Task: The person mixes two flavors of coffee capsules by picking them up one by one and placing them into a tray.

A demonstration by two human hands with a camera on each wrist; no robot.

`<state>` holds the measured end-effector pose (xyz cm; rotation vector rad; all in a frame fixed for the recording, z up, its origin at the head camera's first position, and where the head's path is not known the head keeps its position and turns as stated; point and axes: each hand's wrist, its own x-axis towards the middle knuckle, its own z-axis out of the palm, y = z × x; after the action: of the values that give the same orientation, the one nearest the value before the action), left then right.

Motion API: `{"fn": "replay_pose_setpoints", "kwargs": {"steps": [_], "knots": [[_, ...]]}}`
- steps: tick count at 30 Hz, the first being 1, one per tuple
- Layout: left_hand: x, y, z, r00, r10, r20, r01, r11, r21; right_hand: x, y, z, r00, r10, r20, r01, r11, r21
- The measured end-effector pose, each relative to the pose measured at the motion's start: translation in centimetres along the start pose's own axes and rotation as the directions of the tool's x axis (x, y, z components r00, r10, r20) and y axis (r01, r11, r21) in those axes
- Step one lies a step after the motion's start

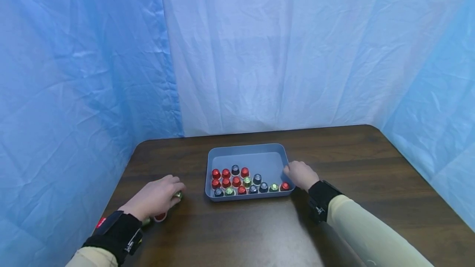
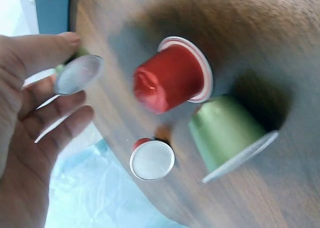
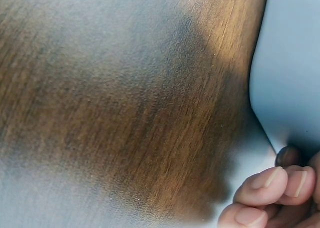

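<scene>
My left hand pinches a green coffee capsule between thumb and fingers, its silver lid facing the wrist camera. Below that hand, a red capsule, a green capsule lying on its side and another capsule showing its foil lid lie on the table. The blue-grey tray stands mid-table, holding rows of red, green and dark blue capsules, lids down, along its near side. At the tray's right wall, my right hand grips the rim with curled fingers.
The dark wooden table has rounded far corners. Blue sheeting hangs along its left side, and pale sheeting hangs behind it. More sheeting is on the right.
</scene>
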<state>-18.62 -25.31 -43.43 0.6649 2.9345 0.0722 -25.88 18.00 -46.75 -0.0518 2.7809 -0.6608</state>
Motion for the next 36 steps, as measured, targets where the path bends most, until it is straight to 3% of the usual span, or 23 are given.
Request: {"fn": "replay_pose_setpoints", "kwargs": {"steps": [5, 12, 20, 31, 36], "knots": [[0.4, 0.9, -0.7, 0.997, -0.038, -0.070, 0.033, 0.996, -0.080, 0.0, 0.0, 0.0, 1.000, 0.002, 0.004, -0.002, 1.000, 0.000], [0.9, 1.7, -1.1, 0.987, -0.008, -0.163, -0.015, 0.990, -0.143, 0.0, 0.0, 0.0, 1.000, -0.001, 0.004, 0.001, 1.000, -0.003], [1.6, 2.5, -1.9, 0.975, 0.017, -0.221, -0.056, 0.983, -0.173, 0.0, 0.2, 0.0, 1.000, -0.004, 0.001, 0.004, 1.000, -0.002], [5.5, 6.5, -3.3, 0.960, 0.112, -0.258, -0.172, 0.959, -0.223, -0.1, 0.4, -0.1, 1.000, 0.010, 0.011, -0.010, 1.000, -0.005], [6.9, 8.1, -3.5, 0.961, 0.131, -0.245, -0.191, 0.953, -0.237, -0.1, 0.5, 0.0, 1.000, 0.006, 0.012, -0.006, 1.000, -0.005]]}}
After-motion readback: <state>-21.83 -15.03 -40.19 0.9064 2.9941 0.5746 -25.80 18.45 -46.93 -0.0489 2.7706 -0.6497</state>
